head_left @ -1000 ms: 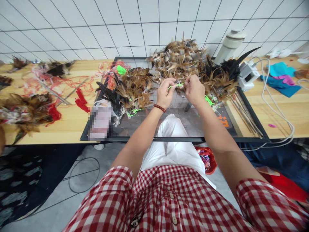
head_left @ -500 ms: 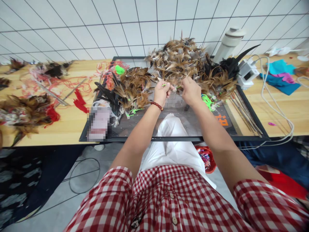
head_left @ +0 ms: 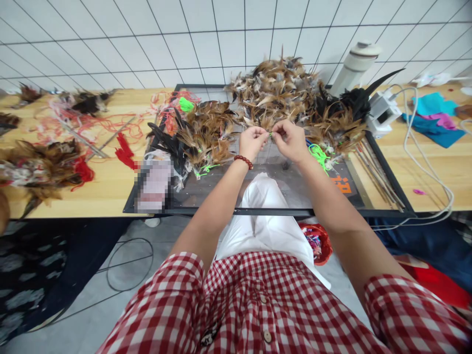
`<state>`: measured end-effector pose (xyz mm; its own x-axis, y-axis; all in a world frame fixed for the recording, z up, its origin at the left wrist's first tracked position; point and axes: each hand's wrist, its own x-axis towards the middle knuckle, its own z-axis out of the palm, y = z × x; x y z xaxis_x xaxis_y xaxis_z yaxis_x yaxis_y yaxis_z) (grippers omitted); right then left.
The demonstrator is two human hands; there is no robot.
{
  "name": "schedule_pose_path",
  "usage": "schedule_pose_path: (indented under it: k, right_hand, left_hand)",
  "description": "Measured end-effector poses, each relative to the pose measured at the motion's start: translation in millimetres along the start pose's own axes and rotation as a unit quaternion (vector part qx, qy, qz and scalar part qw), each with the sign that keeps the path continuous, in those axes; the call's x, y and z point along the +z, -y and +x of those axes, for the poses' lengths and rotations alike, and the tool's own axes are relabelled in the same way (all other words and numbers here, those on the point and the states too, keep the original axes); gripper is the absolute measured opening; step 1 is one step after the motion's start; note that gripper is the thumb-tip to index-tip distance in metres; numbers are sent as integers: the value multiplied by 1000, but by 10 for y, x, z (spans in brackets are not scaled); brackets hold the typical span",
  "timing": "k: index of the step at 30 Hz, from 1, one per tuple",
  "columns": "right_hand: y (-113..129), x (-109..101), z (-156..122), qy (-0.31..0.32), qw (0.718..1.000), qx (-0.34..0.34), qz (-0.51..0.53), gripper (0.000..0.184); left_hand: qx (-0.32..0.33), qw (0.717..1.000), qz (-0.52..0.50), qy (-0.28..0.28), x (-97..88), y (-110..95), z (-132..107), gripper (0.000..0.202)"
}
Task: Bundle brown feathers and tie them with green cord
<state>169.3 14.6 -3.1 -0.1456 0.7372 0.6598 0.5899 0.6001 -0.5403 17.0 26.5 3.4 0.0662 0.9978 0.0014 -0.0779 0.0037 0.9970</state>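
Both hands meet over the dark-framed tray, just in front of the large heap of brown feathers (head_left: 275,93). A short bit of bright green string (head_left: 270,134) shows between the fingertips. My left hand (head_left: 253,141), with a bead bracelet at its wrist, is closed in a pinch at the string's left end. From the other side, my right hand (head_left: 289,141) pinches the same string with thumb and forefinger. Feather tips lie right behind the fingers, and whether one is tied into the string is too small to tell. Loose green strings (head_left: 319,156) lie beside my right wrist.
A smaller feather pile (head_left: 210,130) lies left on the framed tray (head_left: 273,212), near a blurred-out rectangle (head_left: 155,187). Thin sticks (head_left: 381,172) lie along its right side. Behind stand a pale flask (head_left: 356,66) and a white plug adapter (head_left: 383,110) with cable.
My hands have drawn closer together, and the gap between the fingertips is smaller. Less green string shows at my left hand. The view has shifted slightly.
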Motion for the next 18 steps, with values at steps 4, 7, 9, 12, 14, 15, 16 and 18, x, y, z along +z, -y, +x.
schedule_pose_path:
  k: [4, 7, 9, 12, 14, 15, 16, 18]
  right_hand:
    - [41, 37, 16, -7, 997, 36, 69, 37]
    - [-36, 36, 49, -31, 992, 48, 114, 42]
    - [-85, 17, 67, -50, 991, 49, 112, 41]
    - [-97, -16, 60, -35, 998, 25, 42, 35]
    - [-70, -26, 37, -3, 1000, 3, -17, 29]
    - [-54, -27, 24, 11, 999, -2, -44, 26]
    - [-40, -27, 14, 22, 997, -4, -69, 24]
    - [-21, -31, 1, 37, 993, -1, -115, 22]
  left_hand:
    - [66, 995, 41, 59, 13, 13, -9, 16]
    - [87, 993, 57, 59, 9, 28, -15, 21]
    - [62, 997, 27, 46, -1, 23, -15, 19]
    - [12, 999, -43, 30, -18, -16, -14, 13]
    - [-1, 997, -69, 27, -26, -52, -20, 12]
    - [-3, 997, -75, 28, -28, -69, -26, 11]
    - [-2, 997, -77, 28, -28, -83, -33, 11]
    - [-1, 997, -76, 29, -27, -99, -45, 11]
